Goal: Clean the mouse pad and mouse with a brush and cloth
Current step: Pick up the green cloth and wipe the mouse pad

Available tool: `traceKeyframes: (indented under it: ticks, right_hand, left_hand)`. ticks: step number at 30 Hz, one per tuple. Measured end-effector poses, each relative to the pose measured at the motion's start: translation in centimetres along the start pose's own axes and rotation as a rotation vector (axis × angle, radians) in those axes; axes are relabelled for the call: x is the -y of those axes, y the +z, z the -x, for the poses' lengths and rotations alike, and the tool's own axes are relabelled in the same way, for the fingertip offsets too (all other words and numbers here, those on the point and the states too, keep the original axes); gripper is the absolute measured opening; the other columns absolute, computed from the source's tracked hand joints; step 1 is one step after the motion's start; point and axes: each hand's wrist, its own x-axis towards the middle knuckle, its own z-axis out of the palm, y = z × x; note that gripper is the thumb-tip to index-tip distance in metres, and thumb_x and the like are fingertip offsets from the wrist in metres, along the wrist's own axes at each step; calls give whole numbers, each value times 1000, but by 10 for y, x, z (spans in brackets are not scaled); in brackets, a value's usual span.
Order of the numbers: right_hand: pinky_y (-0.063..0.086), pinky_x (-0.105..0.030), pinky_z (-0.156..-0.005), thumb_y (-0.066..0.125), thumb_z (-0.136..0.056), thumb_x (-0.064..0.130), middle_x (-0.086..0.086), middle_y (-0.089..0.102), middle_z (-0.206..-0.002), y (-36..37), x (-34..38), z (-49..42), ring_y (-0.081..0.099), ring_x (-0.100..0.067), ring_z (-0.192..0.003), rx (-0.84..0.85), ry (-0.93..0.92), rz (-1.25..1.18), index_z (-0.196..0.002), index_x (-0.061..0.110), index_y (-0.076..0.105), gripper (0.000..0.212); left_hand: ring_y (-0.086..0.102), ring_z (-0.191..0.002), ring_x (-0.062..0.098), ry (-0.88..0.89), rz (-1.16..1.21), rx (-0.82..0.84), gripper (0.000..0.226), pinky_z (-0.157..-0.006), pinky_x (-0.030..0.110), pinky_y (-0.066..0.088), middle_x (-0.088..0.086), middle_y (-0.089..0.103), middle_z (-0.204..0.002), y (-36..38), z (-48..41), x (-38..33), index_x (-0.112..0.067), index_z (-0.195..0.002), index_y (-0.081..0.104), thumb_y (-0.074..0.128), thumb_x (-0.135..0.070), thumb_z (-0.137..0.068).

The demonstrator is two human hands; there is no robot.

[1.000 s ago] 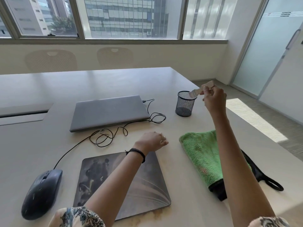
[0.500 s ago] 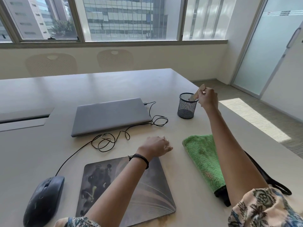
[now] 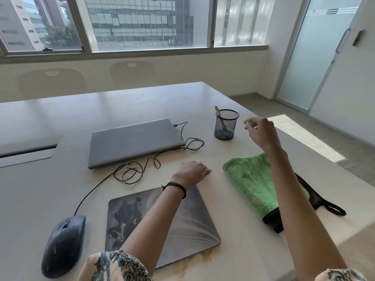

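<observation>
A thin black cord bracelet (image 3: 176,188), looped in several strands, circles the wrist just behind the left hand (image 3: 192,170). Well back from that hand is a cream fabric sleeve (image 3: 113,266) printed with blue-teal paisley; a matching sleeve (image 3: 341,276) shows far behind the right hand (image 3: 261,132).

One table (image 3: 121,102). On it: one laptop (image 3: 134,140), one black cable (image 3: 129,171), one mouse (image 3: 64,245), one mouse pad (image 3: 194,228), one green cloth (image 3: 251,179), one mesh cup (image 3: 225,128) and one brush (image 3: 217,110). Two hands: one left hand (image 3: 192,171), one right hand (image 3: 261,130). One dark wristband (image 3: 176,187). Two chairs (image 3: 51,83) behind the table.
</observation>
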Motion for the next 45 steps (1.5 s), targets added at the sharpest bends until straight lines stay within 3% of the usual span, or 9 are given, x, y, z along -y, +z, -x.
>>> traceKeyframes:
  ticks: [4, 9, 13, 19, 25, 31, 35, 41, 45]
  right_hand:
    - [54, -43, -83, 54, -91, 18, -9, 73, -99, -11, -7, 49, 68, -27, -86, 121, 7, 22, -101, 18, 69, 18]
    - [51, -28, -76, 53, -94, 22, -7, 70, -105, -19, -11, 96, 64, -16, -85, 244, 51, 63, -111, 15, 66, 23]
    - [51, -32, -86, 54, -93, 37, -9, 68, -113, -17, -11, 126, 62, -17, -94, 392, 134, 81, -120, 14, 60, 37]
    - [44, -35, -88, 56, -84, 57, -8, 54, -127, -1, 5, 155, 52, -25, -116, 349, 150, 328, -128, 13, 52, 63]
    - [44, -35, -87, 56, -90, 31, -9, 54, -119, 12, 13, 161, 54, -25, -109, 269, 88, 534, -120, 9, 54, 37]
    - [39, -30, -65, 53, -89, 14, -15, 67, -93, -3, 13, 159, 62, -34, -88, 87, 171, 296, -100, 7, 63, 17]
    - [36, -29, -61, 58, -86, 13, -11, 62, -71, -17, 9, 162, 58, -32, -70, -21, 197, 75, -87, 3, 63, 11]
    - [47, -34, -63, 60, -87, 10, -18, 61, -74, -40, 15, 165, 58, -27, -70, -62, 237, -355, -87, 1, 64, 10]
    - [51, -38, -66, 62, -86, 13, -17, 64, -76, -51, 25, 168, 61, -25, -68, 13, 304, -650, -84, 10, 65, 5]
  left_hand:
    - [49, -118, 27, -29, -8, -16, 45, -103, 46, 27, 12, 56, -125, -3, 7, -11, -12, -117, 58, 23, -37, -100]
    - [50, -118, 27, -36, -23, -19, 47, -106, 49, 24, 13, 57, -124, -6, 10, -14, -12, -117, 58, 23, -38, -100]
    - [49, -120, 27, -29, -22, -15, 46, -107, 52, 21, 12, 54, -129, -4, 12, -14, -13, -118, 57, 22, -38, -100]
    - [47, -124, 28, -16, 9, -32, 44, -110, 59, 12, 12, 45, -139, -1, 19, -14, -11, -119, 54, 22, -35, -101]
    - [57, -109, 30, -37, 72, -216, 41, -111, 62, 4, 10, 57, -120, 9, 30, -18, -10, -110, 58, 25, -31, -100]
    - [47, -127, 19, 0, 370, -307, 37, -114, 51, 2, 1, 54, -135, 15, 46, -28, -18, -126, 53, 38, -34, -97]
    - [39, -133, 14, 48, 631, -294, 36, -115, 46, 1, -1, 45, -143, 17, 61, -40, -17, -128, 53, 45, -31, -96]
    - [36, -135, 13, 93, 992, -149, 51, -112, 29, 29, 4, 40, -146, 21, 83, -59, -15, -139, 39, 51, -34, -93]
    - [35, -135, 12, 51, 1254, -78, 59, -105, 22, 31, -1, 33, -149, 10, 95, -69, -15, -144, 31, 50, -37, -93]
